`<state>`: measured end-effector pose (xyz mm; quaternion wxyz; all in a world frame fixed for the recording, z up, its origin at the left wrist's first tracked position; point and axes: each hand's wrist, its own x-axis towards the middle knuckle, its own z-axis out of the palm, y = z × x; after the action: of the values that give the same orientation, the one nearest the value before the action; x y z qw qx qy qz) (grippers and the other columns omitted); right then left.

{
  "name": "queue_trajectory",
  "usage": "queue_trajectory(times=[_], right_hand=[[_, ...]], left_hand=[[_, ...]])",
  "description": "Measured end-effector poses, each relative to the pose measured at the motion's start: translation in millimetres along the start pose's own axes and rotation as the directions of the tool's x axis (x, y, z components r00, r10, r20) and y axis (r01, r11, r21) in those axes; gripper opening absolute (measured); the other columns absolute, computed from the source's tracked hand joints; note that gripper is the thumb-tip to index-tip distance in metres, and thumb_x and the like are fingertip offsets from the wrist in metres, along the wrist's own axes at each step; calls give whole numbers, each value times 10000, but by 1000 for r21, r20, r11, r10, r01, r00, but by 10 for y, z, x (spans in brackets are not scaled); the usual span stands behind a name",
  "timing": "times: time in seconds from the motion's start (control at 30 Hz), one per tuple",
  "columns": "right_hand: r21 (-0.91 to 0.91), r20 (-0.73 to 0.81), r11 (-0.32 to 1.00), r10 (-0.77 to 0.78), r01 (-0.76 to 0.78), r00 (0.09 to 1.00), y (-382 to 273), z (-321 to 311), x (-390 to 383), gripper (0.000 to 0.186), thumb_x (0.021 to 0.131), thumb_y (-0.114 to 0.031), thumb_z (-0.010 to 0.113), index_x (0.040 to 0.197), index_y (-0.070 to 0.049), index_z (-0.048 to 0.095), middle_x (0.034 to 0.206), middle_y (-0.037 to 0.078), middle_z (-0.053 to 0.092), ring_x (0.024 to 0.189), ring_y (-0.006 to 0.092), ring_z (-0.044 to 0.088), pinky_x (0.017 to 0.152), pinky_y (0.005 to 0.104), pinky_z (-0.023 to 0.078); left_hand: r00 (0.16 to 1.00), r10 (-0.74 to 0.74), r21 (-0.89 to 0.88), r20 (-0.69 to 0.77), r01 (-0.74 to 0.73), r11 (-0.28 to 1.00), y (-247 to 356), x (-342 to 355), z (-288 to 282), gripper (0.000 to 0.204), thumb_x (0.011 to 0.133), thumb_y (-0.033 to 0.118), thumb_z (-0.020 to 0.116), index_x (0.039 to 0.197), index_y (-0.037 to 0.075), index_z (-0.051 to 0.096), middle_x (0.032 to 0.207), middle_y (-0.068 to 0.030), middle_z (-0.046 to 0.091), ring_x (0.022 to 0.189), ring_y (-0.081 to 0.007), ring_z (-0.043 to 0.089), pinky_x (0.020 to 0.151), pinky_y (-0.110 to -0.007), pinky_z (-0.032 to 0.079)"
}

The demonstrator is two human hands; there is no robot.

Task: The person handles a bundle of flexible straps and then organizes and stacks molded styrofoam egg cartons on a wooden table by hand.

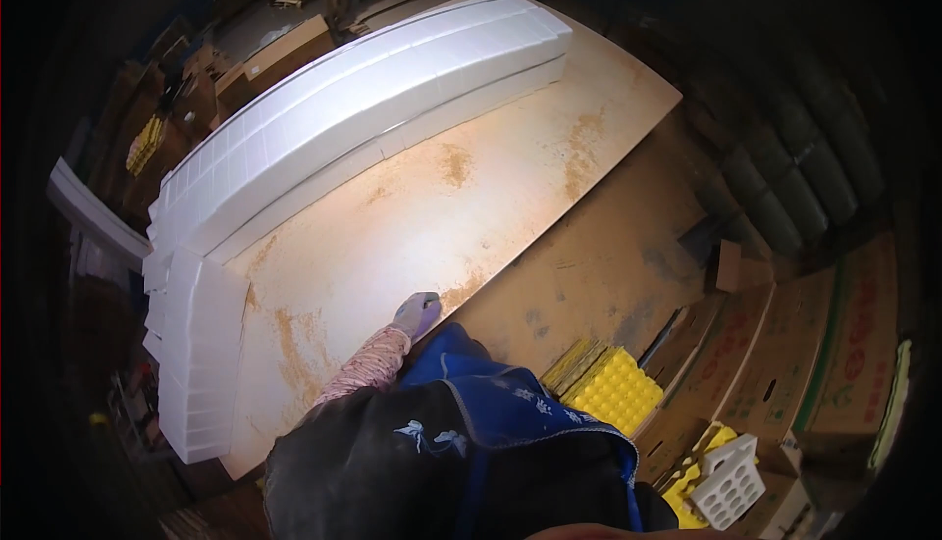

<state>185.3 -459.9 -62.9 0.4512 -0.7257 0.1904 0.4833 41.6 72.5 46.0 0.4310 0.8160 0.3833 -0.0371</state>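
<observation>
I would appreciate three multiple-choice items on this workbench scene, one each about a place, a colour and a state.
1. Where do the white foam blocks lie on the board?
A. Along its far and left edges
B. In its middle
C. Under it

2. What colour are the bumpy trays beside the cardboard boxes?
A. Blue
B. Yellow
C. Red

3. How is the gloved hand?
A. Gripping a foam block
B. Lifted high over the board
C. Resting at the board's near edge, holding nothing visible

Answers: 1 A, the blocks line the far side and turn down the left side. 2 B, the trays are bright yellow. 3 C, the hand sits on the stained board at its edge, apart from the foam.
</observation>
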Motion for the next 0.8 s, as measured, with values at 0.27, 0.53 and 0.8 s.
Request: queue_trajectory(times=[0.27, 0.53, 0.8], right_hand=[[-342, -19, 919, -215, 196, 976, -2070, -89, 1197, 454, 922, -408, 640, 1166, -28, 686, 948, 113, 717, 739, 229, 681, 614, 356, 520], [-591, 452, 543, -390, 597, 802, -4215, 783, 1522, 505, 950, -404, 647, 1265, -10, 661, 1079, 114, 717, 942, 201, 673, 794, 346, 552], [-403, 511, 477, -591, 781, 625, -6587, 1376, 1357, 498, 943, -354, 708, 1288, -1, 642, 1185, 95, 708, 1045, 183, 646, 934, 312, 513]], left_hand=[[826, -194, -210, -529, 95, 973, -475, 594, -276, 518, 897, 267, 657, 1328, -11, 584, 1313, -225, 627, 1217, -335, 606, 1065, -390, 469], [439, 34, 27, -898, -22, 999, 294, 2183, -1977, 657, 904, 257, 693, 1485, 67, 451, 1562, -224, 381, 1444, -380, 358, 1183, -453, 312], [606, -327, 55, -726, 524, 850, 1265, 3222, -3035, 736, 928, 648, 520, 1565, 307, 380, 1672, -137, 222, 1538, -447, 104, 1218, -636, 70]])
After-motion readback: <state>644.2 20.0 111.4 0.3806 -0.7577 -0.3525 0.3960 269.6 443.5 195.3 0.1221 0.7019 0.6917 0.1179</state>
